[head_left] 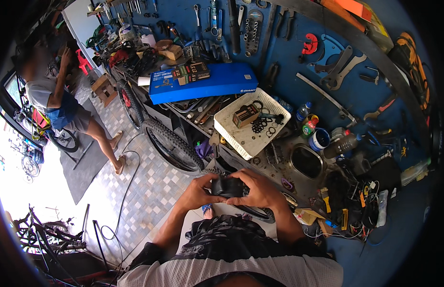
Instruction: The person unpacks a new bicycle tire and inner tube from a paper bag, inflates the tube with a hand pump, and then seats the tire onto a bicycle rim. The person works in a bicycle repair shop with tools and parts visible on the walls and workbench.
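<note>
My left hand and my right hand are both closed on a black object, perhaps rubber, held in front of my body at the bottom middle. My thumbs lie along its near side, and its exact shape is partly hidden by my fingers. A knobby bicycle tire stands just beyond my hands, against the front of the cluttered workbench. Part of another black tire shows below the object, beside my right forearm.
A white plastic basket with small parts, a blue box, bottles and a metal tray lie on the bench under a tool wall. Another person stands at left beside bikes. A cable crosses the floor; frames lie lower left.
</note>
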A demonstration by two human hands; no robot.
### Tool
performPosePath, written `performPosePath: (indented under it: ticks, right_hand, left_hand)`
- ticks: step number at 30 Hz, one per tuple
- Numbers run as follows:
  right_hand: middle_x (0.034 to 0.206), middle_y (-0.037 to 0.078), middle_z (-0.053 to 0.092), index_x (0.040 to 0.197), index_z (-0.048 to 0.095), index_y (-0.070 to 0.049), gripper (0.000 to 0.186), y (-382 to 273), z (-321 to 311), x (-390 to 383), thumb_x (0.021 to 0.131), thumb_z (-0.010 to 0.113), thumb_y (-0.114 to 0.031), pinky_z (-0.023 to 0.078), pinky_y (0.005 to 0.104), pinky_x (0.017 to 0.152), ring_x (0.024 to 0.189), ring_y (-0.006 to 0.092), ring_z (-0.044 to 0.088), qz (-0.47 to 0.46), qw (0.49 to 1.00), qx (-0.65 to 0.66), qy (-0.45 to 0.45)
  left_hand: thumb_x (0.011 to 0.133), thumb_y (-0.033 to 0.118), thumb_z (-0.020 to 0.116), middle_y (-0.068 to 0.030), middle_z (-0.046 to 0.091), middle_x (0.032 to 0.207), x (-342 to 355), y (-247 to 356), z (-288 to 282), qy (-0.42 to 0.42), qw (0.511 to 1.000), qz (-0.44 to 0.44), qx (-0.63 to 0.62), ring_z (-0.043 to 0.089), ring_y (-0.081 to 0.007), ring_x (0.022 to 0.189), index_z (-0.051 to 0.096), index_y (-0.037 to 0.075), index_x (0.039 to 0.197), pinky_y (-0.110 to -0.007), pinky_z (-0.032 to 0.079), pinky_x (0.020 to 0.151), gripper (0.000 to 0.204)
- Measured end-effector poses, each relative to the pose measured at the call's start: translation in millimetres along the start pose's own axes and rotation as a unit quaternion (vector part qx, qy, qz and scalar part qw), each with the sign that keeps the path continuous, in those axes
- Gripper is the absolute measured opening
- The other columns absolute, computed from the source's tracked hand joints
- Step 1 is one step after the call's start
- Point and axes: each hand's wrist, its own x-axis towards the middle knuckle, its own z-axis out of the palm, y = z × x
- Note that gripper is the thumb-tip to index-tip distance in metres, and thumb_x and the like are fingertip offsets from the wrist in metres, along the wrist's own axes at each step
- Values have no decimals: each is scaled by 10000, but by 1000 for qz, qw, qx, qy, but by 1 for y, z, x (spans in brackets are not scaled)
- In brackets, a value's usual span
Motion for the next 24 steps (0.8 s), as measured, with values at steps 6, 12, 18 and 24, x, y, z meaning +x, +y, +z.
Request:
performPosePath:
  ticks: [6, 12, 18, 24]
  right_hand:
    - [1172, 101, 665, 1267, 603, -28, 638, 15, 2, 5, 752, 894, -268, 517, 323, 855, 976, 178, 624, 24, 976, 175, 129]
    - [1196, 99, 644, 1336, 540, -18, 703, 31, 20, 9, 778, 872, -290, 468, 364, 1014, 1092, 214, 630, -22, 864, 464, 196]
    - [1223, 99, 625, 1361, 534, -38, 685, 45, 30, 15, 817, 846, -313, 450, 478, 1104, 1192, 266, 595, -91, 684, 657, 305]
    - [1376, 93, 607, 1384, 543, -53, 698, 62, 9, 1, 848, 825, -400, 423, 466, 1130, 1280, 258, 561, -95, 599, 694, 389]
  left_hand:
    - [850, 102, 844, -133, 741, 1106, 6, -9, -22, 179, 944, 71, -266, 711, -178, 931, 630, 12, 1117, -312, 572, 826, 354]
    - [941, 211, 767, -135, 748, 1032, 14, -8, -41, 272, 904, 102, -313, 708, -199, 942, 641, 20, 1075, -329, 557, 855, 265]
    - [986, 204, 715, -98, 728, 977, 28, -8, -41, 303, 889, 124, -320, 679, -169, 929, 651, 24, 1052, -310, 523, 883, 202]
    - [997, 215, 707, -73, 713, 956, 29, -23, -50, 380, 841, 105, -371, 657, -149, 870, 662, 22, 1053, -300, 518, 831, 206]
